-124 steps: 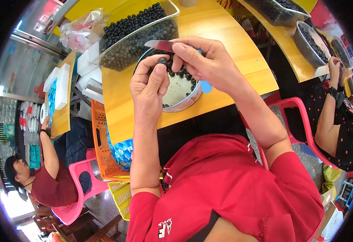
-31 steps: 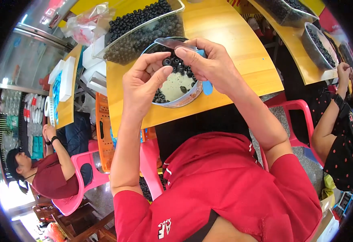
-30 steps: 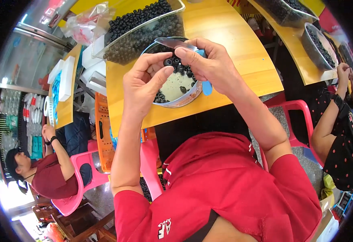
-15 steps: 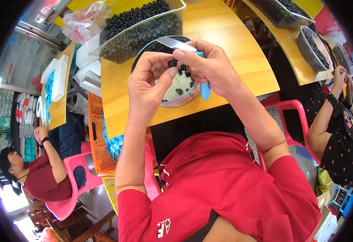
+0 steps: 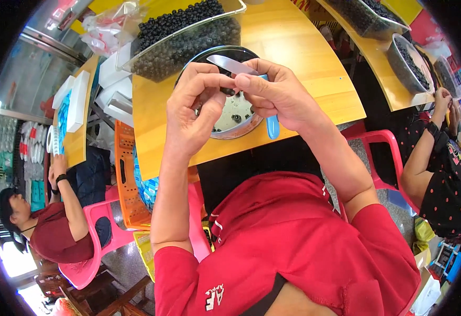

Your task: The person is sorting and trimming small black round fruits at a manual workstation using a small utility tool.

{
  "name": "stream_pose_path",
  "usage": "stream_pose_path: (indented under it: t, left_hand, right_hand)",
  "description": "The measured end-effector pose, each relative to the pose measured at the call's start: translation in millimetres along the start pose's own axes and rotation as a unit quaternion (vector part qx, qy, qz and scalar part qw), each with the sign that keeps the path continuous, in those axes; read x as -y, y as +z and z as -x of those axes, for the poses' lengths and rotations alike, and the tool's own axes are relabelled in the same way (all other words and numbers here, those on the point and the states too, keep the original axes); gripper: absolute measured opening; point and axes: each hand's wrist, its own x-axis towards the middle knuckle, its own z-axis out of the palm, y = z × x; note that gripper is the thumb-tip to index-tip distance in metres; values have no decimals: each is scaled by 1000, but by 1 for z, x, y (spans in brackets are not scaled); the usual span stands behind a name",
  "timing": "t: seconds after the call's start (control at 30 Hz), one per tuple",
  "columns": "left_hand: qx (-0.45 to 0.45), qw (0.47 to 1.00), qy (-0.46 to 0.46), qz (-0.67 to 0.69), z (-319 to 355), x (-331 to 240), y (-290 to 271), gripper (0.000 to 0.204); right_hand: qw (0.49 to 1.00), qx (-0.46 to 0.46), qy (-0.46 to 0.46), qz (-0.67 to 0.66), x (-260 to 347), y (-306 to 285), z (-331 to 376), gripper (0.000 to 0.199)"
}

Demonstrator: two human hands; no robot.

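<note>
My right hand [image 5: 280, 95] is closed around the blue handle of a small knife [image 5: 273, 126], whose blade [image 5: 230, 64] points up and to the left. My left hand [image 5: 193, 108] faces it with curled fingers, index fingertip against the right thumb. What the left fingers hold is mostly hidden. Both hands are above a round metal bowl [image 5: 235, 132] with a pale inside. Several small black round pieces [image 5: 236, 118] lie in the bowl. Their exact kind I cannot make out.
A clear plastic bin [image 5: 188, 45] heaped with black round pieces stands behind the bowl on the wooden table [image 5: 314, 68]. Orange crate [image 5: 132, 181] is at left. One person [image 5: 62, 231] sits left; another [image 5: 435, 174] works at right near a second bowl [image 5: 410, 63].
The black round piece that showed between my fingertips is no longer visible there. My fingertips have come together, and the knife blade has shifted slightly right and down.
</note>
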Motion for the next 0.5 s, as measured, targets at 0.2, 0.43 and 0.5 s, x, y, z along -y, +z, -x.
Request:
stream_pose_path:
  t: [0.2, 0.43, 0.5]
  left_hand:
    - [3, 999, -16, 32, 2, 3, 5, 23]
    - [-136, 976, -70, 155, 9, 12, 24, 25]
    - [-151, 976, -73, 137, 9, 14, 25, 25]
  right_hand:
    - [997, -58, -35, 41, 0, 4, 3, 22]
    - [999, -5, -47, -6, -4, 1, -4, 20]
    - [999, -5, -52, -15, -8, 2, -7, 20]
